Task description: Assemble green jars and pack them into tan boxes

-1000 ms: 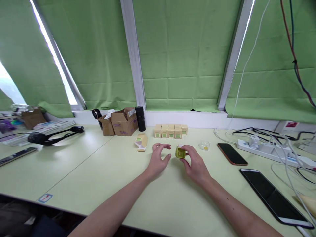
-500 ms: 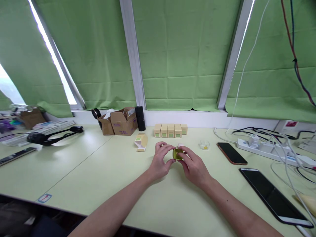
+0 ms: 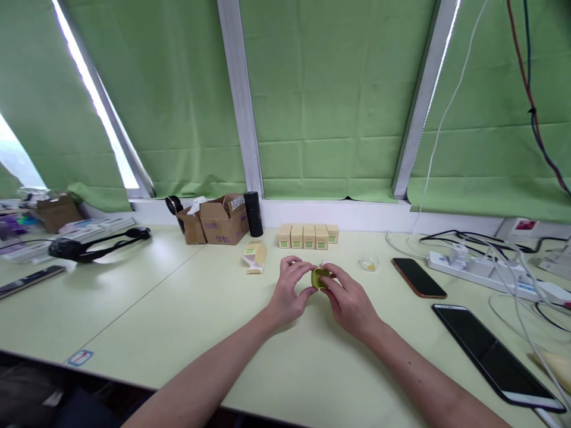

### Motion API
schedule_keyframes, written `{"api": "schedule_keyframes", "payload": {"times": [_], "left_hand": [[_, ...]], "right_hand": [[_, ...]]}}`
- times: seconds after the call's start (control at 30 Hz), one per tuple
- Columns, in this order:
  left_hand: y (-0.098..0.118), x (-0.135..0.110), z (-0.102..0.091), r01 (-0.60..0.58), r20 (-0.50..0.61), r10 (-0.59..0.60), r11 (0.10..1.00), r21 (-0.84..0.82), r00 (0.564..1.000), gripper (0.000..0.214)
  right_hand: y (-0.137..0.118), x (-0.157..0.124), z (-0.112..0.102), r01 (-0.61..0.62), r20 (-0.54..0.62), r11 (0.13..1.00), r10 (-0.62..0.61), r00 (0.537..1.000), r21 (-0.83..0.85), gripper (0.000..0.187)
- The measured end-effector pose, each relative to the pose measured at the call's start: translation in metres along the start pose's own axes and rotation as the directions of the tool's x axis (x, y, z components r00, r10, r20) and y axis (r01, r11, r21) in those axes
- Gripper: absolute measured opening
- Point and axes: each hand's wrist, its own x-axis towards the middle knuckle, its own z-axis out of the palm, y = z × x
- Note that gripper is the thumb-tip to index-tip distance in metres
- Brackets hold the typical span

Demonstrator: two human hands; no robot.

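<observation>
Between my two hands is a small olive-green container [image 3: 317,277], held just above the table with its hollow side facing me. My left hand [image 3: 289,291] pinches its left edge between thumb and fingers. From the right, my right hand [image 3: 350,297] grips it, with a fingertip reaching into the hollow. Behind the fingers a small whitish piece [image 3: 326,262] partly shows; I cannot make out what it is. An opened small carton [image 3: 254,257] lies left of my hands. A small clear plastic piece [image 3: 369,262] with a yellow spot lies to their right.
Several small tan boxes [image 3: 308,236] stand in a row at the back, near a black cylinder [image 3: 253,214] and a cardboard box [image 3: 223,223]. On the right lie a phone [image 3: 419,277], a larger phone [image 3: 495,353] and a power strip [image 3: 482,272] with tangled cables. Black headgear [image 3: 98,245] lies left.
Almost nothing differs. Both hands keep their hold on the green container, which has shifted or tilted very slightly.
</observation>
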Motion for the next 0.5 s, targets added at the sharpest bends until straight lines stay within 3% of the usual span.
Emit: {"api": "schedule_keyframes", "payload": {"times": [0.5], "left_hand": [[0.0022,0.0006,-0.0001,-0.012,-0.024,0.012,1.0,0.004,1.0,0.038]], "right_hand": [[0.0018,-0.0006,0.0,0.013,-0.021,0.999,-0.012,1.0,0.05,0.038]]}}
